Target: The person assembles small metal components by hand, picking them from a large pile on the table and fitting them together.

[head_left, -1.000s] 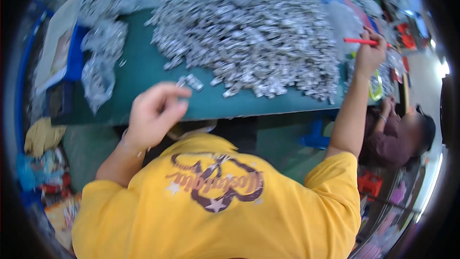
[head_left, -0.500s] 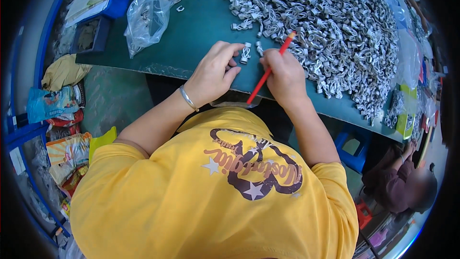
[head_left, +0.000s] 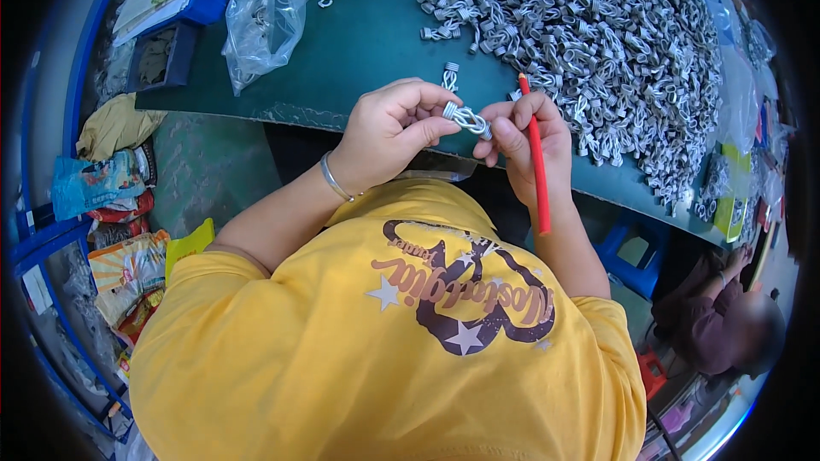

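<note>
Silvery looped piece: pinched at opposite ends with left hand and right hand, near edge of green table; also gripped red pencil-like rod in right. Noted similar piece just beyond, heap farther right.

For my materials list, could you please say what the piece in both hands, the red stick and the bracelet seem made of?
Held piece: probably metal, satin silver-grey with soft highlights; coated plastic possible. Red stick: perhaps painted wood or plastic, smooth, evenly coloured. Bracelet: apparently polished metal, from its glints.
</note>
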Demonstrator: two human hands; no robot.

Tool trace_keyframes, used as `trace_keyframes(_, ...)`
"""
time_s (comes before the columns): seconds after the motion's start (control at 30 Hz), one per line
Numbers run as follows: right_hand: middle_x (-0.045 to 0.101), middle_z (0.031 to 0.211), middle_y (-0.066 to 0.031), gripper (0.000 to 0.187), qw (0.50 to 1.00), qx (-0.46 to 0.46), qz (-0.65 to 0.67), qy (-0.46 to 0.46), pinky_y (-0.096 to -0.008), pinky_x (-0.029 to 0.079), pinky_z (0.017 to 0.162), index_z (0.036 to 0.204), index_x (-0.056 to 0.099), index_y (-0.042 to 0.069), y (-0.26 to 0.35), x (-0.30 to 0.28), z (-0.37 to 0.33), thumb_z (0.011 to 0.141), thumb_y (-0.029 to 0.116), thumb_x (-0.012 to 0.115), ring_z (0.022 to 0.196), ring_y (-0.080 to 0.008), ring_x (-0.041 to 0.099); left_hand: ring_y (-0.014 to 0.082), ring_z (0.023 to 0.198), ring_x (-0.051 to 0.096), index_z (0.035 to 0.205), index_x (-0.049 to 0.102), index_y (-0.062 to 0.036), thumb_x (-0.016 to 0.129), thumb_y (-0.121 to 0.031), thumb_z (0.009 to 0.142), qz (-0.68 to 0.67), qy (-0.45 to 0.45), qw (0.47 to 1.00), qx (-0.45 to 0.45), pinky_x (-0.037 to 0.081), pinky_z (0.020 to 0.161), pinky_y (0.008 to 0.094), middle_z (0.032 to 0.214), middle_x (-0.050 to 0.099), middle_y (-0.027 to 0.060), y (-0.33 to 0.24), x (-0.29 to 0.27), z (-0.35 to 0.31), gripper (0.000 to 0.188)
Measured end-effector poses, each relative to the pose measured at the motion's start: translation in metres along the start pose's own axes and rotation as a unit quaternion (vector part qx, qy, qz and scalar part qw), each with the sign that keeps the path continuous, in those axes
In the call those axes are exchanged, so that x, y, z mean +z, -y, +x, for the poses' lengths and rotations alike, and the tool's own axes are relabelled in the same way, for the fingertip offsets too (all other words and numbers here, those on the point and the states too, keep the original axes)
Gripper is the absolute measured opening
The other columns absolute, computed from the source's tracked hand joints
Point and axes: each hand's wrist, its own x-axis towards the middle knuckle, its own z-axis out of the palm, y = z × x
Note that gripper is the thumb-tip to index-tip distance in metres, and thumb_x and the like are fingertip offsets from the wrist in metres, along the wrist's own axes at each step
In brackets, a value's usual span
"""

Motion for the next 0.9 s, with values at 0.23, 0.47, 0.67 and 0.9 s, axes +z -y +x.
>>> trace_keyframes(0.23, 0.059, 0.097, -0.0172, 0.022, 0.994, -0.085, 0.018, 0.063, -0.0264, 0.052, 0.072, 0.08, 0.04, 0.006, -0.026, -0.007, -0.004, 0.082, -0.007, 0.058, 0.085, -0.0169, 0.06, 0.0096, 0.069, 0.057, 0.094, 0.064, 0.0014, 0.07, 0.003, 0.072, 0.085, 0.028, 0.988, 0.123, 0.046, 0.06, 0.0193, 0.083, 0.059, 0.0065, -0.014, 0.004, -0.002, 0.023)
trace_keyframes(0.47, 0.059, 0.097, -0.0184, 0.027, 0.964, -0.221, -0.139, 0.042, -0.0268, 0.052, 0.072, 0.081, 0.04, 0.005, -0.024, -0.006, -0.004, 0.077, -0.01, 0.063, 0.087, -0.0195, 0.061, 0.01, 0.07, 0.057, 0.095, 0.063, 0.0015, 0.07, 0.005, 0.071, 0.067, 0.007, 0.99, 0.121, 0.047, 0.061, 0.0196, 0.085, 0.059, 0.0067, -0.006, 0.006, -0.008, 0.025)
trace_keyframes(0.67, 0.058, 0.097, -0.0181, 0.039, 0.944, -0.287, -0.165, -0.013, -0.0267, 0.052, 0.071, 0.085, 0.037, 0.006, -0.017, 0.003, -0.005, 0.07, -0.01, 0.069, 0.084, -0.0202, 0.061, 0.009, 0.072, 0.058, 0.099, 0.061, 0.0036, 0.066, 0.006, 0.076, 0.049, -0.017, 0.995, 0.087, 0.047, 0.062, 0.0186, 0.087, 0.059, 0.0065, -0.001, 0.004, -0.011, 0.024)
trace_keyframes(0.9, 0.062, 0.093, -0.0157, 0.039, 0.915, -0.336, -0.222, 0.023, -0.0271, 0.046, 0.066, 0.086, 0.036, 0.008, -0.015, 0.015, -0.005, 0.071, -0.008, 0.069, 0.08, -0.0209, 0.059, 0.0087, 0.067, 0.061, 0.102, 0.061, 0.0034, 0.06, -0.005, 0.085, -0.139, -0.003, 0.981, -0.135, 0.052, 0.063, 0.0211, 0.083, 0.064, 0.0061, 0.0, 0.008, -0.011, 0.019)
